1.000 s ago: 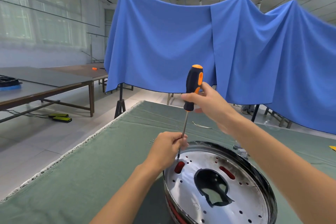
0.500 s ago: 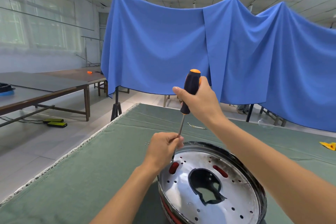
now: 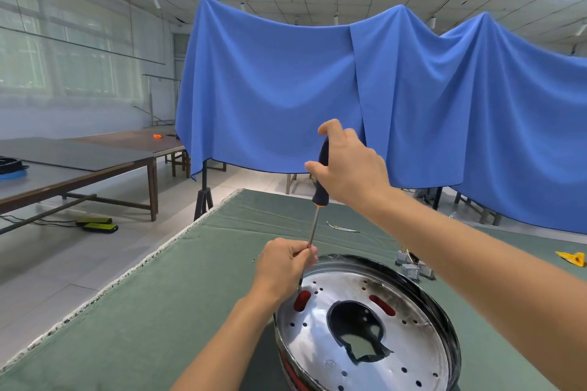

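A round shiny metal pan [image 3: 413, 346] with small holes, red slots and a jagged central opening lies on the green cloth-covered table [image 3: 158, 311]. A screwdriver [image 3: 314, 225] with a black and orange handle stands nearly upright, its tip at the pan's near-left inner edge. My right hand [image 3: 349, 168] grips the handle from the top, hiding most of it. My left hand [image 3: 282, 267] pinches the lower steel shaft just above the pan's rim. The tip itself is hidden behind my left hand.
Small metal parts [image 3: 413, 267] and a thin wire [image 3: 341, 228] lie on the cloth behind the pan; a yellow object [image 3: 571, 259] lies far right. A large blue drape [image 3: 349, 98] hangs behind the table. Brown tables [image 3: 79, 165] stand to the left, beyond the table's left edge.
My right hand has slid up over the top of the handle and now covers its orange cap. The screwdriver stays at the same spot on the pan; my left hand keeps its pinch.
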`<state>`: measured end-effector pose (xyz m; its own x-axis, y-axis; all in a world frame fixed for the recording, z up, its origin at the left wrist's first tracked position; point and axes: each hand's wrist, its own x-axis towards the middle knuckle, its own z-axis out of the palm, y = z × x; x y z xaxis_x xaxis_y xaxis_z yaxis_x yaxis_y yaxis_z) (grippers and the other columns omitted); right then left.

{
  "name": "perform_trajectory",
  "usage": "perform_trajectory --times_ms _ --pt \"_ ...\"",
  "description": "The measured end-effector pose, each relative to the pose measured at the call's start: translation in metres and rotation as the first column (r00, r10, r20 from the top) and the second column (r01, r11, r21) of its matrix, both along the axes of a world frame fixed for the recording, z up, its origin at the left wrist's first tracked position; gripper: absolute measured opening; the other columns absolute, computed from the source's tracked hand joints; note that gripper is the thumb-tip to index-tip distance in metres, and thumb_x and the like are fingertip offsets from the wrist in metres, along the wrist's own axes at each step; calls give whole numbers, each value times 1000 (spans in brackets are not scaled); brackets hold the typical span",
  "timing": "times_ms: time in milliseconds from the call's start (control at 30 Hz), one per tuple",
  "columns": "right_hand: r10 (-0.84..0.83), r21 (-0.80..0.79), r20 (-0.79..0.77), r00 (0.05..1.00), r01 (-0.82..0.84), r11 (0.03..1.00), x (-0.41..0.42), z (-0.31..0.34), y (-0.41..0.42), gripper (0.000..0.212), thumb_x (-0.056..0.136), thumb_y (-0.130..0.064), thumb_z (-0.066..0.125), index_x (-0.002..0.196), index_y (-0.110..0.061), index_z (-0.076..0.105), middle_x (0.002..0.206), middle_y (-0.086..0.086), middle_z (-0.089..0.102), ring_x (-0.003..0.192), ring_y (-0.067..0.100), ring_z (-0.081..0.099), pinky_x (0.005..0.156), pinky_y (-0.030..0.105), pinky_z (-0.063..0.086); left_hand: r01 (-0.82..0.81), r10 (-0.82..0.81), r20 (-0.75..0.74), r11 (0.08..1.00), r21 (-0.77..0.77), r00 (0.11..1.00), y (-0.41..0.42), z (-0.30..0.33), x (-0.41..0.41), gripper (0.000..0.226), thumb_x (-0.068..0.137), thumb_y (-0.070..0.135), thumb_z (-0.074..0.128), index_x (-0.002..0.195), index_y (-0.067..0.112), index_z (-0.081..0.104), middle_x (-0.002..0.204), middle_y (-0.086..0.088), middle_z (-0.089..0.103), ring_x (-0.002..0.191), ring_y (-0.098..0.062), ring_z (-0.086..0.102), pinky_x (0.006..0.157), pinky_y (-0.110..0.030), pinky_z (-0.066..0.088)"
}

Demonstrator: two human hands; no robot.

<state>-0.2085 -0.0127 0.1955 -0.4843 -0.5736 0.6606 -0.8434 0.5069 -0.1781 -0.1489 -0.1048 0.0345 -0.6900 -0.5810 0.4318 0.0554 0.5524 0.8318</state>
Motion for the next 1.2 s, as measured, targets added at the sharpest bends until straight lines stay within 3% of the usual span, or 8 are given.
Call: perform_trajectory --times_ms 133,267,467,600,700,833,1033,1200 --pt "127 163 95 987 -142 976 -1 23 5 36 92 -30 46 127 -22 45 114 1 53 93 29 56 78 36 42 -16 18 28 996 -92 999 0 -2 2 25 94 25 57 80 15 76 78 7 74 78 -12 70 77 -40 55" --pt "134 208 128 983 -159 965 -1 36 7 21 92 -32 53 104 -15 55 96 5 65 80 27 63 75 37 53 -20 24 45 995 -99 999 2 -3 3 22 92 27 59 79 19 74 75 5 73 79 -15 69 78 -39 54" --pt "8 284 -149 989 35 958 1 33 4 34 91 -45 49 88 -11 47 71 2 48 61 21 45 49 28 26 149 -17 -262 858 492 965 -4 -11 11 30 86 -9 49 82 5 75 85 -11 75 90 -28 70 79 -32 56" --pt "85 336 62 994 -101 936 5 36 2 23 86 -31 49 102 -15 48 87 3 59 74 24 56 54 30 36 220 -20 -280 674 705 960 -9 -37 11 32 82 -12 43 99 -5 69 98 -17 73 98 -33 66 87 -39 51" --pt "143 342 149 979 -186 921 7 39 0 11 85 -24 51 93 -16 49 71 3 69 57 24 65 53 30 49 302 -113 -292 579 757 950 -11 -44 13 35 83 -2 43 109 -5 65 105 -21 70 100 -36 66 87 -42 50" --pt "20 378 -155 988 41 925 9 42 -6 37 88 -41 56 68 -15 39 62 0 49 52 18 45 46 27 27 326 -158 -290 591 738 944 -8 -45 18 37 81 1 44 110 -3 67 107 -24 68 102 -40 64 92 -46 49" --pt "76 415 236 969 -171 894 12 48 -10 22 79 -17 50 99 -8 54 70 7 71 52 21 68 50 29 56 254 -115 -236 646 720 965 -6 -44 21 34 81 -1 45 104 1 71 105 -22 70 104 -41 63 100 -53 44" --pt "53 440 40 998 -66 895 12 50 -9 27 84 -34 59 72 -13 48 55 1 61 31 15 58 41 24 45 212 -99 -199 688 694 975 -4 -42 21 36 80 -4 46 107 1 70 105 -20 70 104 -40 63 100 -54 44"
